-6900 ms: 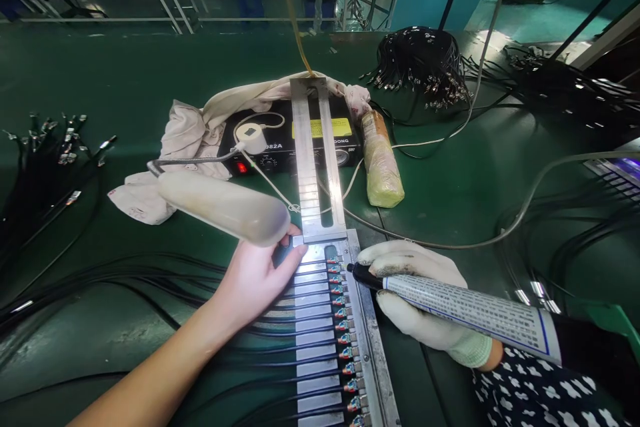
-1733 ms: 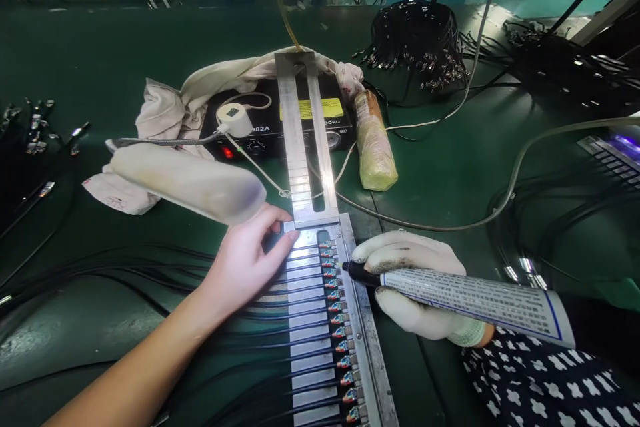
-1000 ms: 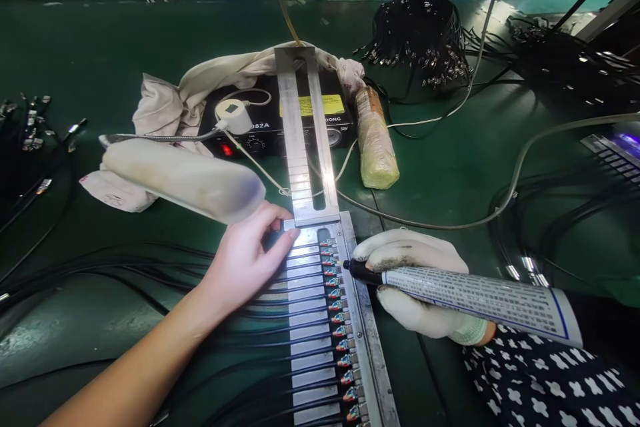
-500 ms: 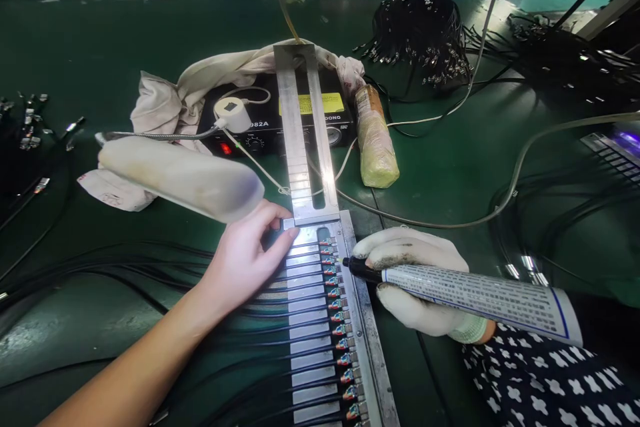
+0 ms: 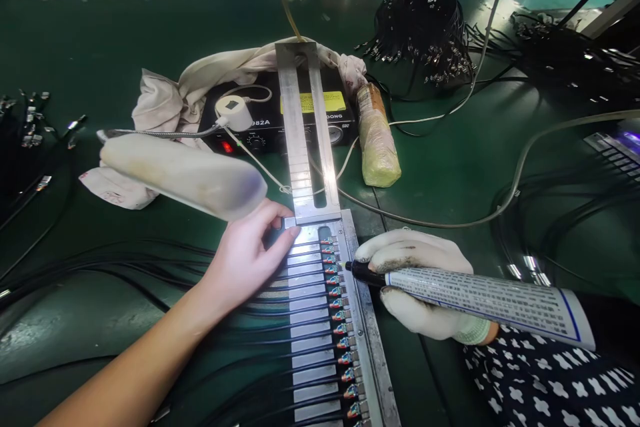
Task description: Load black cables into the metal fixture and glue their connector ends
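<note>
A long metal jig point(image 5: 313, 347) runs down the middle, holding a row of black cables with small metal connectors point(image 5: 345, 357) and exposed coloured wires at its right side. My bare left hand point(image 5: 253, 250) grips the jig's upper left corner, thumb on top and fingers curled at the edge. In my gloved right hand point(image 5: 417, 267), to the right of the jig, is a glue syringe point(image 5: 480, 297) with a printed label and a black front end. Its small yellowish tip points left, close to the upper connectors; whether it touches one I cannot tell.
Behind the jig stands a black dispenser box point(image 5: 260, 130) with a metal frame point(image 5: 295, 127) before it. A white lamp head point(image 5: 183, 177) hangs above my left hand. A wrapped yellow bundle point(image 5: 377, 140), cloth point(image 5: 160, 103) and cable bundles point(image 5: 420, 33) lie around; a hose point(image 5: 450, 221) crosses the right.
My right hand and the glue syringe have shifted very slightly right and down, the tip staying by the upper connectors. My left hand keeps its hold on the jig.
</note>
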{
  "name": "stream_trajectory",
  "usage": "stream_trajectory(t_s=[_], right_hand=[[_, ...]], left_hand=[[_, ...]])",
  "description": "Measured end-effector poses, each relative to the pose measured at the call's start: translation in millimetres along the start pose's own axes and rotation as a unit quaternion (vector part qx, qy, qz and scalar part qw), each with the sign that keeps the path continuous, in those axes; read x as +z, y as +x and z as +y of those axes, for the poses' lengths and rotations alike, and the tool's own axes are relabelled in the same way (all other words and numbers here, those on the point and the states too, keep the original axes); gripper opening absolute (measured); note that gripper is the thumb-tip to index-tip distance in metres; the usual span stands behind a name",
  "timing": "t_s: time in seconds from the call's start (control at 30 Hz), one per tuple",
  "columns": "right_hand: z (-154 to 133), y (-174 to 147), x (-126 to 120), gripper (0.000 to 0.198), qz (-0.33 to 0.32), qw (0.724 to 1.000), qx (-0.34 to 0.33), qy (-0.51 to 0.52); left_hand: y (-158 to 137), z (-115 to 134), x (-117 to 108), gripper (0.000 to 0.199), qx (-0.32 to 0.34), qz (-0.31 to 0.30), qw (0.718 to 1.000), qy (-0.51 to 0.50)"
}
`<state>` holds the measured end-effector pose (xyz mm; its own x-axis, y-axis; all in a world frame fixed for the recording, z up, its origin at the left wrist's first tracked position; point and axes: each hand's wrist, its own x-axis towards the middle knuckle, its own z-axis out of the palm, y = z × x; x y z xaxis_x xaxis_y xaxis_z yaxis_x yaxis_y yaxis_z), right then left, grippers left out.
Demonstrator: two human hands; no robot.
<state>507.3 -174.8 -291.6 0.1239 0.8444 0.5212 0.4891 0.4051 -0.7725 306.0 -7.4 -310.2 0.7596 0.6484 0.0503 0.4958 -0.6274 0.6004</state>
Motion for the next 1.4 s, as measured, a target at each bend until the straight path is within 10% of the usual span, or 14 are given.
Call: stream_trajectory(t_s=[1.4], right_hand=[[-18,-17,0,0.019,0.023,0.999,0.019,-0.017]], left_hand=[[0,-1,0,0.021,0.02,0.009,1.0,0.01]])
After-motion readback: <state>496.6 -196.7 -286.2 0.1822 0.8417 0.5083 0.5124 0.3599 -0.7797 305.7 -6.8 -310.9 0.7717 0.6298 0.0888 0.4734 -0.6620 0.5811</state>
